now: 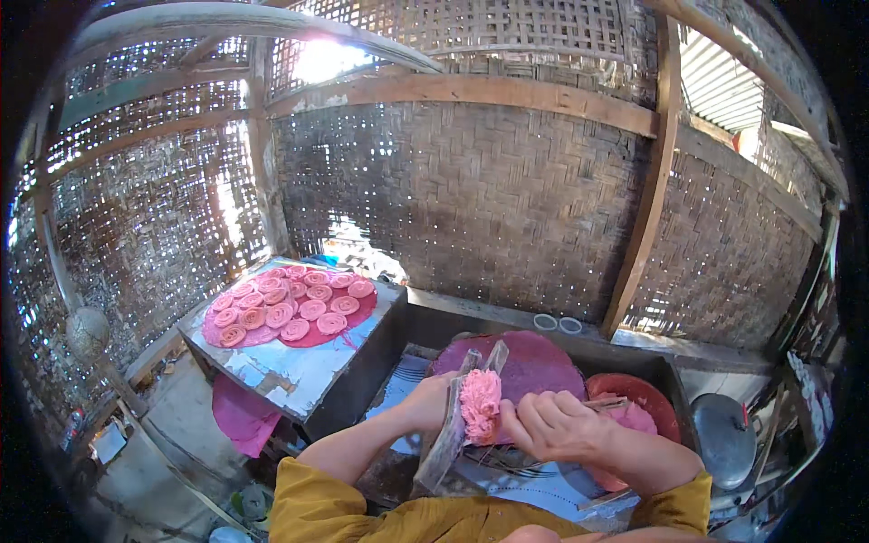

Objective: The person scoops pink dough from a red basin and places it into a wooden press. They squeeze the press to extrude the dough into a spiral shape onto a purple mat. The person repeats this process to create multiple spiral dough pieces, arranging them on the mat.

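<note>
A mass of pink dough [480, 405] sits against a rough wooden frame [444, 448] in front of my body. My left hand [427, 401] grips the frame's left bar, its fingertips mostly hidden behind the wood. Just right of the dough, my right hand [557, 425] is closed in a fist around a wooden stick [608, 402], whose end shows past the knuckles. My right thumb side is close to the dough. Behind the frame lies a round purple-pink mat [534, 366].
A red basin [659, 412] with pink dough stands at the right, beside a grey pot lid [724, 439]. Several pink coiled spirals [281, 315] lie on round mats on a worn table [308, 380] at the left. Two white rings [557, 323] rest on the back ledge.
</note>
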Demonstrator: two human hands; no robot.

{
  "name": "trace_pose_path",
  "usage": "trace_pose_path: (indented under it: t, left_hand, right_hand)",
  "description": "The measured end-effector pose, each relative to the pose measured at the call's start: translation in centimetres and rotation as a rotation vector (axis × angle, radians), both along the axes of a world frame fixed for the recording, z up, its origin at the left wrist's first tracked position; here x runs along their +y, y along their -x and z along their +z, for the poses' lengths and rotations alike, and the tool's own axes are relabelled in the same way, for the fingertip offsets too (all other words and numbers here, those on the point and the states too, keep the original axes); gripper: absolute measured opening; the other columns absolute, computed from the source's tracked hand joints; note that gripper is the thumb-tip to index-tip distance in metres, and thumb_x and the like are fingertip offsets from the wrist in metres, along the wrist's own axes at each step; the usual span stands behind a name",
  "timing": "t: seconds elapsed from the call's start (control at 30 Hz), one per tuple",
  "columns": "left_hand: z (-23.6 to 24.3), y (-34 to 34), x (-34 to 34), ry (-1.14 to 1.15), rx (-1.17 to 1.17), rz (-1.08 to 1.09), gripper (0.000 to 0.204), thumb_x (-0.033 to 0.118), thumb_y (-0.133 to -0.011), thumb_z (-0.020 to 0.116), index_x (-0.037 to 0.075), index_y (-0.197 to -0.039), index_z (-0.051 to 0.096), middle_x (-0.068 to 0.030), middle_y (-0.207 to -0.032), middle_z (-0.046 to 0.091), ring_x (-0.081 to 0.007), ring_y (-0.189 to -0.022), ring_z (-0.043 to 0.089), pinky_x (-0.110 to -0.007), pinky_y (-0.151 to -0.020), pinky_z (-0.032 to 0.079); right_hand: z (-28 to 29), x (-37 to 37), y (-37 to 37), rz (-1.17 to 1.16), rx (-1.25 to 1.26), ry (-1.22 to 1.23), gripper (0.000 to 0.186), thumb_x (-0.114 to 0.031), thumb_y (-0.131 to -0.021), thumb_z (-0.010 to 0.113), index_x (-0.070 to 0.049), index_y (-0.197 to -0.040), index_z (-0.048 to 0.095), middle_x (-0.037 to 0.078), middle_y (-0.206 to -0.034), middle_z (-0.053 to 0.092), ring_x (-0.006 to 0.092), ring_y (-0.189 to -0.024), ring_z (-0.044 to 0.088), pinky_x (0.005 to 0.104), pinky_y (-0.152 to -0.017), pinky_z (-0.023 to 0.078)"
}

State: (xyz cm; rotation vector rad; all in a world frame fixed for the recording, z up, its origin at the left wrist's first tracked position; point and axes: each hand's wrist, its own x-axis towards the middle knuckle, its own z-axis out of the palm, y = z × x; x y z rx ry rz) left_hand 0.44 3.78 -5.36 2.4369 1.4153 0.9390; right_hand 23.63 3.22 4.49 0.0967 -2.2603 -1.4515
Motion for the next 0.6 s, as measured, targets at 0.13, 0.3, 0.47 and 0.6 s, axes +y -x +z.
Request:
trace_pose_path:
  t: [0.13,0.3,0.47,0.6]
  left_hand:
    - [-0.2,1.8,0.2,0.215,-0.108,0.101,0.051,0.042,-0.071,0.058,0.008,-0.11,0.053,-0.0152,-0.109,0.054,-0.0292,-0.102,0.051,-0.035,-0.087,0.04]
    - [-0.6,3.8,1.0,-0.135,0.011,-0.017,0.055,0.041,-0.069,0.06,0.007,-0.111,0.051,-0.0136,-0.113,0.052,-0.0285,-0.103,0.05,-0.034,-0.088,0.04]
    - [1.5,1.6,-0.7,0.069,-0.052,0.005,0.048,0.037,-0.069,0.059,0.008,-0.108,0.053,-0.015,-0.107,0.055,-0.0302,-0.098,0.052,-0.036,-0.085,0.041]
    - [1.6,0.8,-1.0,0.007,0.057,0.077,0.045,0.036,-0.07,0.057,0.008,-0.106,0.054,-0.0161,-0.103,0.056,-0.0314,-0.095,0.053,-0.037,-0.082,0.042]
  right_hand:
    - [1.6,0.4,-2.6,-0.124,0.001,0.382,0.023,-0.014,-0.067,0.057,-0.006,-0.088,0.057,0.001,-0.064,0.05,0.0144,-0.057,0.05,0.0271,-0.047,0.034]
    - [3.8,0.8,-6.1,-0.033,0.44,0.66,0.033,-0.017,-0.054,0.07,-0.007,-0.083,0.059,0.003,-0.058,0.049,0.0221,-0.05,0.05,0.034,-0.045,0.036]
    - [3.9,1.4,-4.4,-0.04,0.292,0.499,0.028,-0.017,-0.056,0.067,-0.009,-0.082,0.059,0.0,-0.06,0.046,0.0167,-0.054,0.049,0.0293,-0.048,0.035]
    - [3.6,1.2,-1.9,0.002,0.169,0.408,0.02,-0.013,-0.062,0.059,-0.009,-0.082,0.057,-0.003,-0.059,0.041,0.0111,-0.053,0.046,0.0264,-0.047,0.033]
